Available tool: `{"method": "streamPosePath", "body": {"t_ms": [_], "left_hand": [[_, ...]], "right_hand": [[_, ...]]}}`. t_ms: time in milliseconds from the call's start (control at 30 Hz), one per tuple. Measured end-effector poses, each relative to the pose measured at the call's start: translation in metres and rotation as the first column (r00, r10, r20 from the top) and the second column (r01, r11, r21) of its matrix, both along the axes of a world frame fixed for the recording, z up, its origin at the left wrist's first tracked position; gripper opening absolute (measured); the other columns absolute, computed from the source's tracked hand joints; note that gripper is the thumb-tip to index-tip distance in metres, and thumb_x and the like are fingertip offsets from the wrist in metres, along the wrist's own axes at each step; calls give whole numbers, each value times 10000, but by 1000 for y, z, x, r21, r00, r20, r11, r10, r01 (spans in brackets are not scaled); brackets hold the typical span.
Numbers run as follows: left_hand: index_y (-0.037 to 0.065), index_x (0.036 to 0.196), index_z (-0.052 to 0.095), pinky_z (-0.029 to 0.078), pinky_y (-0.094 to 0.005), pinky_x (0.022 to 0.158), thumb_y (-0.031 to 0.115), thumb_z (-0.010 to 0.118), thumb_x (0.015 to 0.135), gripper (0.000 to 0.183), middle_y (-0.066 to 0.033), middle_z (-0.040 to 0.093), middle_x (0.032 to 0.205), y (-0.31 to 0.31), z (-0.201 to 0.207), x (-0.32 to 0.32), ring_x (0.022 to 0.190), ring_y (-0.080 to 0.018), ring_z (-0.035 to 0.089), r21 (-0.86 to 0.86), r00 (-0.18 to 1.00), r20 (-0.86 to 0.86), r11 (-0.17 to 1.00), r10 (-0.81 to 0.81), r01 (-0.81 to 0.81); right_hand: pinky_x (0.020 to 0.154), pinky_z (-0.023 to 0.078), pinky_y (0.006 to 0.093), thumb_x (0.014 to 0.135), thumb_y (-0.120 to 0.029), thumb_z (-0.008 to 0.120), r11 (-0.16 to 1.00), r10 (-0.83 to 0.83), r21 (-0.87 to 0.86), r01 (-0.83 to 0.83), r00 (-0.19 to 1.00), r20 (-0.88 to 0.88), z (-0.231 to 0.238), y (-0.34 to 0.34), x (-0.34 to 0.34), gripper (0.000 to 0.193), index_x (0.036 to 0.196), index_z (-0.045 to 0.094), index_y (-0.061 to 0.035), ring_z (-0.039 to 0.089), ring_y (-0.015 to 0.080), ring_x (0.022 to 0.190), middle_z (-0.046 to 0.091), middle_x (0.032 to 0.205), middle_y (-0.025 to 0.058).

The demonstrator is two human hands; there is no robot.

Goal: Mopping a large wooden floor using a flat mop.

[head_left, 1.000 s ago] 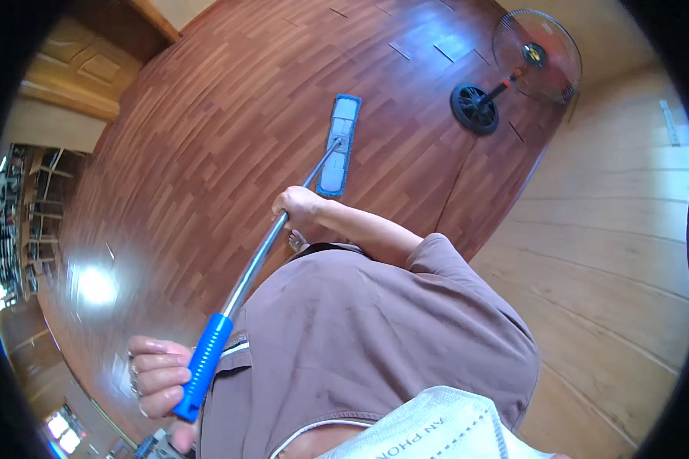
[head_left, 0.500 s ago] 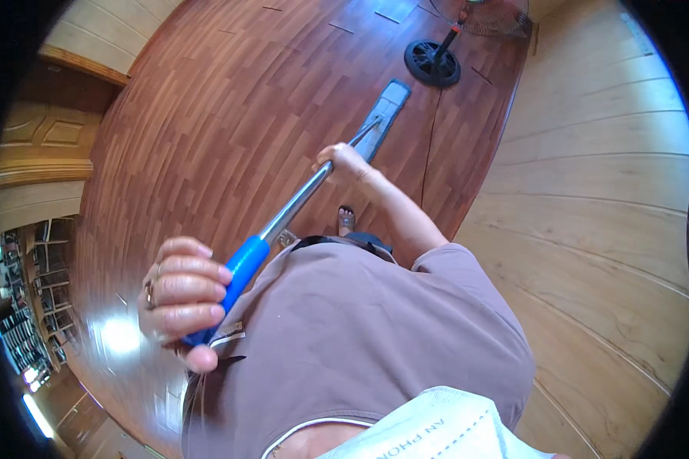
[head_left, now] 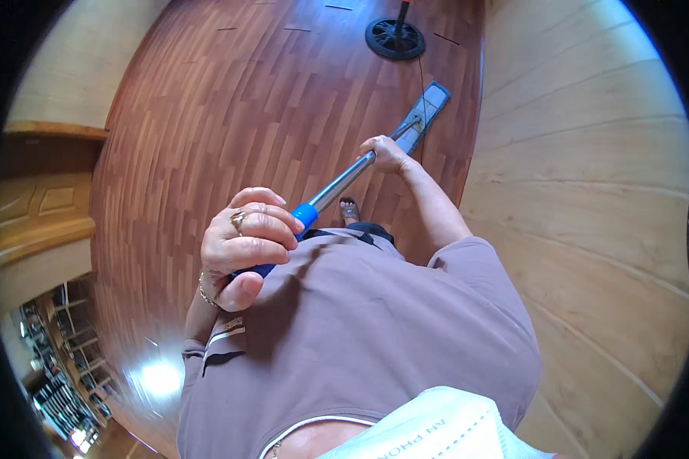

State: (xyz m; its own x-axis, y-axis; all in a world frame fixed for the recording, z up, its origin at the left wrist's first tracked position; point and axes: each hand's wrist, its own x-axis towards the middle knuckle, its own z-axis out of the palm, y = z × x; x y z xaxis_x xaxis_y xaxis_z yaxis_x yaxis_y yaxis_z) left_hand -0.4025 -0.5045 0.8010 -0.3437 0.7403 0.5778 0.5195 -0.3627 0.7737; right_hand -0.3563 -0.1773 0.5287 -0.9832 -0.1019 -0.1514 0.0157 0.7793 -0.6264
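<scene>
My left hand (head_left: 249,249), with a ring on one finger, wraps around the blue grip (head_left: 306,216) at the top end of a flat mop. Farther down the mop's silver pole (head_left: 341,186), my right hand (head_left: 386,155) is closed around the metal. The pole slants up and to the right, away from my body. Its long, narrow grey-white mop head (head_left: 433,98) lies on the wood floor (head_left: 207,138), near the right-hand wall. A thin dark cord (head_left: 422,73) meets the mop head; whether it runs under it, I cannot tell.
A fan's round black base (head_left: 395,40) stands beyond the mop head. Pale panelled wall (head_left: 574,191) borders the right side. At left are a carved wooden door (head_left: 42,203) and shelving with several items (head_left: 61,390). My sandalled foot (head_left: 350,209) is below the pole.
The mop head has shifted right, toward the wall and the cord. My left hand has moved up and right with the grip, and my right hand slightly right. The whole view has turned somewhat.
</scene>
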Motion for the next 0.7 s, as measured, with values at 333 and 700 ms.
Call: {"method": "streamPosePath", "body": {"t_ms": [333, 700], "left_hand": [[63, 680, 626, 476, -397, 767, 411, 466, 873, 429, -72, 626, 692, 63, 72, -144, 683, -226, 656, 40, 978, 66, 980, -199, 197], [28, 716, 647, 465, -408, 759, 333, 569, 793, 325, -103, 633, 682, 145, 280, -396, 651, -261, 636, 243, 603, 288, 666, -744, 705]], "right_hand": [[671, 507, 434, 609, -166, 708, 997, -73, -1, 74, 986, 150, 67, 28, -54, 188, 776, 702, -81, 652, 348, 779, 670, 782, 164], [546, 420, 423, 713, -194, 703, 925, -278, -265, 272, 960, 15, 277, 11, -217, 232, 622, 546, -50, 579, 370, 640, 549, 644, 179]]}}
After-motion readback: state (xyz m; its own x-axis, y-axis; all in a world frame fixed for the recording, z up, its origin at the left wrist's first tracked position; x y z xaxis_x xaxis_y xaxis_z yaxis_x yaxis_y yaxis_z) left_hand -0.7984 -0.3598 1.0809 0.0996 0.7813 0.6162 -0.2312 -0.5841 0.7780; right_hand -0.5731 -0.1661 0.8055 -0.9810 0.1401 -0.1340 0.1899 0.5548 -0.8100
